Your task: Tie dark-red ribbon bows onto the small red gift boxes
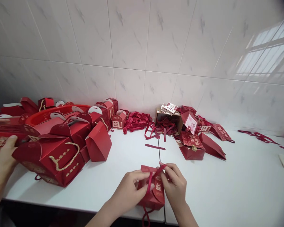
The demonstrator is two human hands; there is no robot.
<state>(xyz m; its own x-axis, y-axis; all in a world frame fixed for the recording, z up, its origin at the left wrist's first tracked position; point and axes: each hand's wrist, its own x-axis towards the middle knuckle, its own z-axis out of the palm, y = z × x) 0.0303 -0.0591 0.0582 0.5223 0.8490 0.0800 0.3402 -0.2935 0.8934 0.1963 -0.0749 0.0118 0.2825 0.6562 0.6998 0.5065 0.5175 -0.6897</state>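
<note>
A small red gift box (154, 196) sits at the near edge of the white table (227, 189), between my two hands. My left hand (130, 189) grips its left side with fingers curled. My right hand (175, 184) pinches a red ribbon (149, 183) that runs over the box top and hangs down past the table edge. Both hands are closed on the box and ribbon.
Another person's hand (2, 157) at the far left touches a pile of large red rope-handled boxes (54, 154). A heap of red ribbons (137, 121), a cardboard box of cards (168, 115) and flat red bags (198, 142) lie along the tiled wall.
</note>
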